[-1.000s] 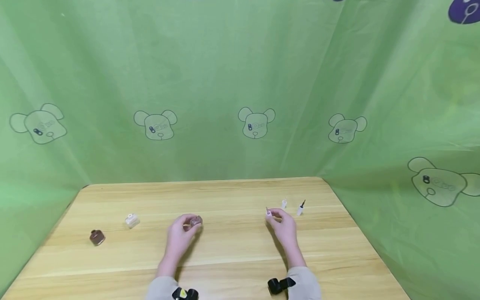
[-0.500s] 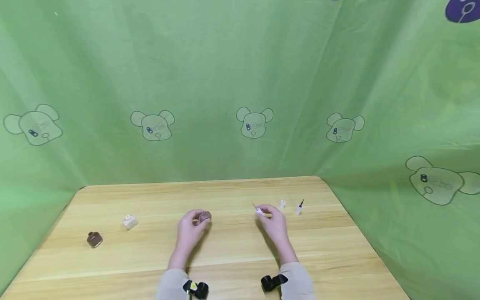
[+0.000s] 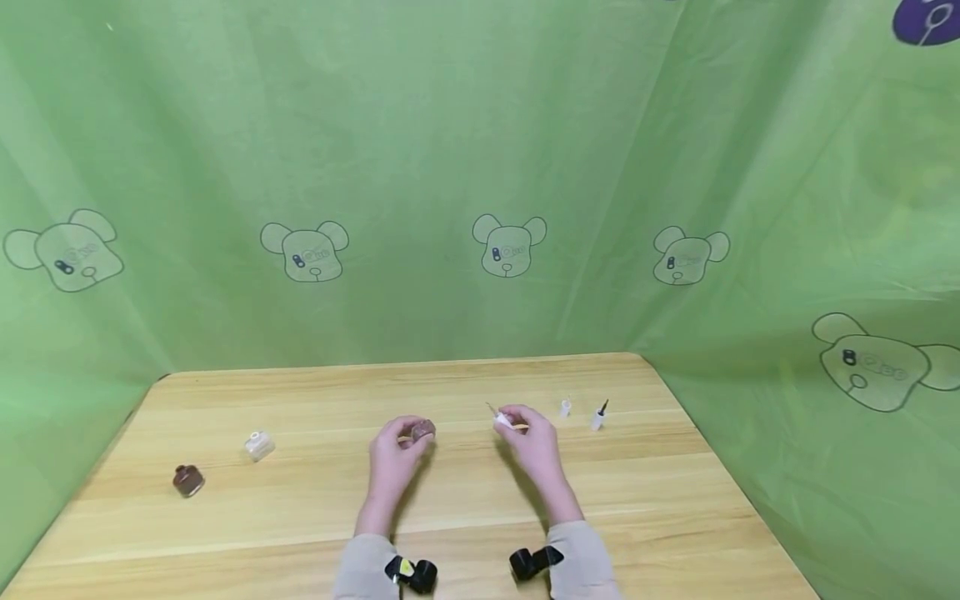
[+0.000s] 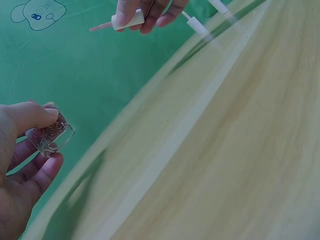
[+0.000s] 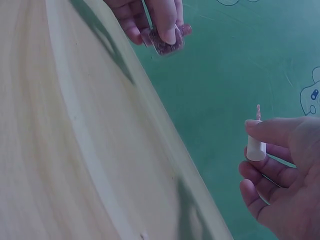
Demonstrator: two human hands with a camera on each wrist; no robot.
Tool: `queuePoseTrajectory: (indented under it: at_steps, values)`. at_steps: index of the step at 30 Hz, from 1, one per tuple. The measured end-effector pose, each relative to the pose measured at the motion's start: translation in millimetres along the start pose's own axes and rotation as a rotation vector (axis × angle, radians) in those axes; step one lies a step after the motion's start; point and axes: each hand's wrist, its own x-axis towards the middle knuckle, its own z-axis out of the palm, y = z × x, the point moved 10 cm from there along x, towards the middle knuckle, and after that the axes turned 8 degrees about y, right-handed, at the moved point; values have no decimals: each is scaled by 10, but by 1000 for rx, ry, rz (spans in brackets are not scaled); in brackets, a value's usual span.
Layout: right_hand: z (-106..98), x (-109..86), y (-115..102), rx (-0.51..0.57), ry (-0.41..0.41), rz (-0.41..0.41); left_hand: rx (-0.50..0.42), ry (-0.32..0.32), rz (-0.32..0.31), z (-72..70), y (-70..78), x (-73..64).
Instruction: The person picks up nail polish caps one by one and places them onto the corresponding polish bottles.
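Held between the thumb and fingers of my left hand (image 3: 392,462) is a small clear nail polish bottle (image 4: 50,131) with reddish-brown glittery polish, its neck uncovered. My right hand (image 3: 538,446) pinches a white nail polish cap (image 5: 256,145) between thumb and fingers. From the cap sticks out a thin pinkish brush (image 4: 101,26), which points up and left in the head view. Both hands are raised over the middle of the table, a short gap apart, with bottle and brush not touching.
On the wooden table (image 3: 300,533), a dark brown polish bottle (image 3: 188,481) and a clear bottle (image 3: 258,447) stand uncapped at left. Two white brush caps stand brush-up at right, one with a pale brush (image 3: 566,408), one with a dark brush (image 3: 598,420). Green curtains surround it.
My hands have come closer together: the left moved right with the bottle, the right moved left with the cap. The brush has tipped from nearly upright to slanting left.
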Motion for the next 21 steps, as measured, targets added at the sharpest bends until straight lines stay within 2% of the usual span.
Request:
queuePoseTrajectory:
  at_steps: [5,11,21]
  values:
    - [41,-2,-12,31,-1,29,-12,10,-12,30,-21,-12]
    - [38,-27,-67,-3,-1,16,-8,-1,1,62,-2,-29]
    - [25,-77,-287,-36,-25,-107,25,-11,54,88,62,-64]
